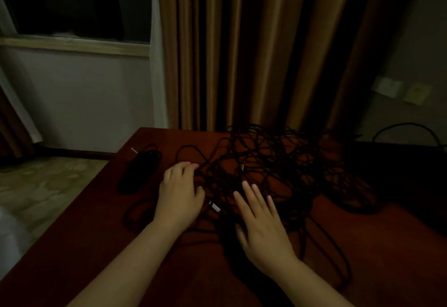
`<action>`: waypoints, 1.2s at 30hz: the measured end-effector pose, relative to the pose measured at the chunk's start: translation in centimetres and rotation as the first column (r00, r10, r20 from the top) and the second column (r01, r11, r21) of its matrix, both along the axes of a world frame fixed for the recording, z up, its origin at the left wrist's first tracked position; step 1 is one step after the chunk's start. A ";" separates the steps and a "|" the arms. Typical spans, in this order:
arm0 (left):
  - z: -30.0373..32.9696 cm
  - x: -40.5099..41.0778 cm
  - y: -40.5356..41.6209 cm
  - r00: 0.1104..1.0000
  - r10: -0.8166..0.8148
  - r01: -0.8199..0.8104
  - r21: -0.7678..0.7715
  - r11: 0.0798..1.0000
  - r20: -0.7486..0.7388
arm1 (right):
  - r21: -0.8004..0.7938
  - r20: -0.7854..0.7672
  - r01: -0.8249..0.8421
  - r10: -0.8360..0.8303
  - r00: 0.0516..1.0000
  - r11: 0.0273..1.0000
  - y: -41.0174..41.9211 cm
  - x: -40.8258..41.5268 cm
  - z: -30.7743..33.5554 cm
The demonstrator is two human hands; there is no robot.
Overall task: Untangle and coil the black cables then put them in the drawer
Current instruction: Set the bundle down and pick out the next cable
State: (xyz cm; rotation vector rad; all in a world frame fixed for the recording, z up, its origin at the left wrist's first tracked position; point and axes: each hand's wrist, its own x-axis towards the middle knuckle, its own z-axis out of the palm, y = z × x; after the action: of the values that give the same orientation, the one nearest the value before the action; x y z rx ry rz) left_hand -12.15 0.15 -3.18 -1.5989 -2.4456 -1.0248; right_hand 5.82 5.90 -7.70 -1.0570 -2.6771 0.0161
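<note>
Cable spaghetti on my desk [72, 246]

Black cables [278, 161] tangled at 12; left hand [180, 197] grip curled onto strands, right hand [262, 229] flat, fingers straight.

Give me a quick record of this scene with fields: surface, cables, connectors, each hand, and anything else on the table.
surface: reddish-brown table
cables: tangled black cables piled at the table's middle and far side, not coiled
connectors: silver plug between the hands; another in the pile
left hand: fingers curled on strands at the tangle's left edge
right hand: fingers straight, spread over the tangle
other: black bundle near the left edge
drawer: not visible
</note>
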 end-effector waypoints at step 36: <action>-0.5 2.1 -14.8 0.838 -0.305 0.444 -0.241 0.863 0.453 | -0.472 -0.683 -0.857 -0.700 0.208 0.205 -8.1 9.8 7.6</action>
State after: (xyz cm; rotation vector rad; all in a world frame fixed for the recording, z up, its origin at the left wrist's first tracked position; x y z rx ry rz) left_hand -10.02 -14.66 -3.64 -2.2681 -2.7515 -1.1227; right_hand 15.62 -2.21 -0.13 -0.4253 -0.9382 2.0582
